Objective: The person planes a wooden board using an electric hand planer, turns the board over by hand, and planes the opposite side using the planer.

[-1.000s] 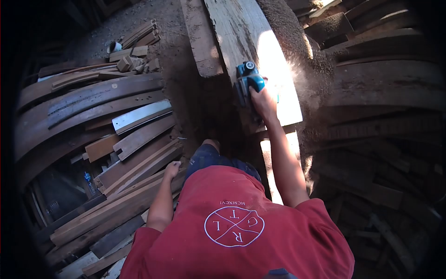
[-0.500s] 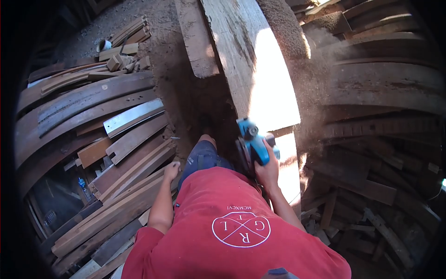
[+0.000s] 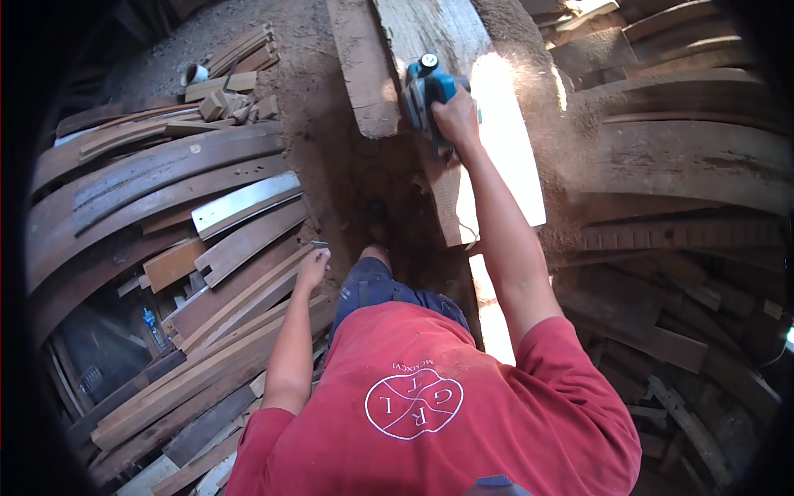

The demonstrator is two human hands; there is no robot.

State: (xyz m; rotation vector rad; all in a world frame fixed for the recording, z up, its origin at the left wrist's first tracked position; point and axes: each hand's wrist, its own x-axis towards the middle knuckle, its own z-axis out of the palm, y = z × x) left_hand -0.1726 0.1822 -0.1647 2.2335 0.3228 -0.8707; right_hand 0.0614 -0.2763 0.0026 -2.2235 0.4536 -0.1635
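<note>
My right hand (image 3: 460,122) is wrapped round the handle of a teal electric hand planer (image 3: 428,89). The planer rests on the left side of a thick, pale wooden plank (image 3: 506,169), well up from the plank's near end, with my right arm stretched out over the wood. Strong sunlight washes out much of the plank's right side. My left hand (image 3: 312,269) hangs at my left side near stacked boards, its fingers curled in and nothing visible in them.
A narrower board (image 3: 364,78) lies along the plank's left side. Stacked timber (image 3: 178,186) fills the left, with a plastic bottle (image 3: 154,326) among it. More long boards (image 3: 695,161) lie to the right. Sawdust (image 3: 550,149) covers the ground beside the plank.
My right hand has moved the planer forward, from beside my body near the plank's near end to farther up the plank. My left hand has shifted slightly forward.
</note>
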